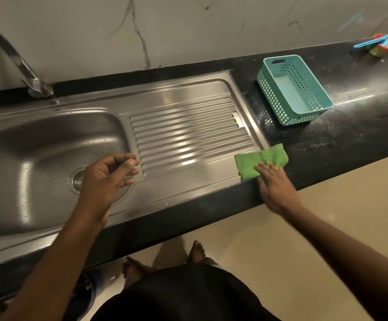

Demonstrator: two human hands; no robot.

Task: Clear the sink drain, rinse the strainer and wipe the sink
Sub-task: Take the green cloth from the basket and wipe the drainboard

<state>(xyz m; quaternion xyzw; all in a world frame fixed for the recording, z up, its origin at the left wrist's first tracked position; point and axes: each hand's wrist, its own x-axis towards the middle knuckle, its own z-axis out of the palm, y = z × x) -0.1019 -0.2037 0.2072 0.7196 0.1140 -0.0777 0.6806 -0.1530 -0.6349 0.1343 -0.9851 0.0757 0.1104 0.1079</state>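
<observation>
A steel sink [49,135] with a ribbed drainboard [188,133] fills the left and middle. Its round drain strainer [77,180] sits in the basin floor, partly hidden by my left hand [108,174]. That hand hovers above the basin's right edge, fingers loosely curled and holding nothing. A green cloth [261,162] lies folded at the drainboard's front right corner, half on the black counter. My right hand [275,186] rests flat with its fingertips on the cloth's near edge, fingers spread.
A curved steel tap [14,59] rises at the back left. A teal perforated basket [294,89] stands on the black counter [338,140] to the right. A small red container with a blue stick [382,45] sits far right. My bare feet are on the beige floor below.
</observation>
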